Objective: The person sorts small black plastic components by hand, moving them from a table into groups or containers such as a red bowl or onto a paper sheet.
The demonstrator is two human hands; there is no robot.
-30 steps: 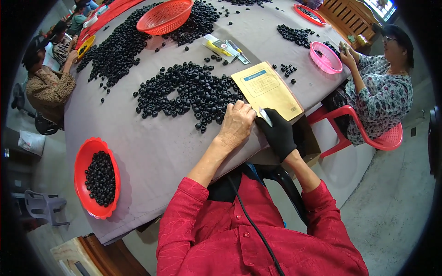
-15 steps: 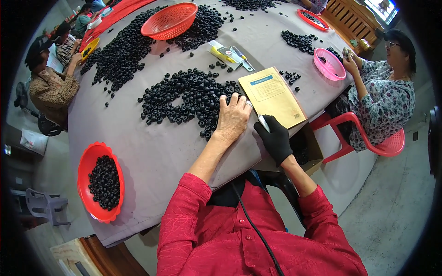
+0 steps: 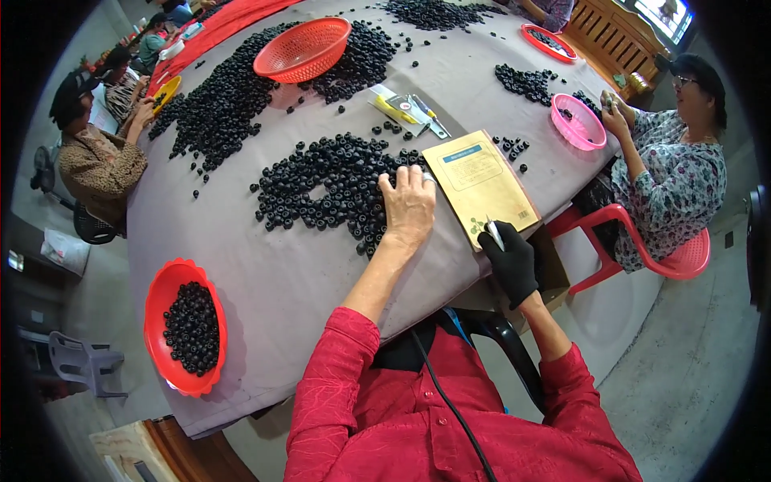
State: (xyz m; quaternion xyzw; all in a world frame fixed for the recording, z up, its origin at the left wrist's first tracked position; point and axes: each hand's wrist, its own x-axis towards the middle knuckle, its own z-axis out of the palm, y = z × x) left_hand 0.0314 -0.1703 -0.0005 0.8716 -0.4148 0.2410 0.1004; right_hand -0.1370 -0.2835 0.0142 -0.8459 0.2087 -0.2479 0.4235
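Observation:
My bare left hand point(image 3: 410, 207) rests at the right edge of a pile of small round black pieces point(image 3: 325, 181), many with a ring-like hollow on top. Its fingers are bent and somewhat apart, with the fingertips among the pieces; whether one is under them is hidden. A black glove covers my right hand point(image 3: 511, 261), closed around a slim white pen-shaped tool point(image 3: 495, 234) that points up and away. That hand is at the near edge of a yellow booklet point(image 3: 482, 181), which lies flat just right of my left hand.
A red scalloped bowl point(image 3: 157, 329) of black pieces stands at left. Farther back are a larger black heap point(image 3: 217, 108), a red basket point(image 3: 301, 52) and packaged tools point(image 3: 405, 111). A co-worker point(image 3: 671, 169) sits at right by a pink basket point(image 3: 580, 122); others sit far left.
My right hand has moved right with the pen-shaped tool, up to the booklet's near edge. My left hand stays at the pile with little change. The whole view has shifted slightly.

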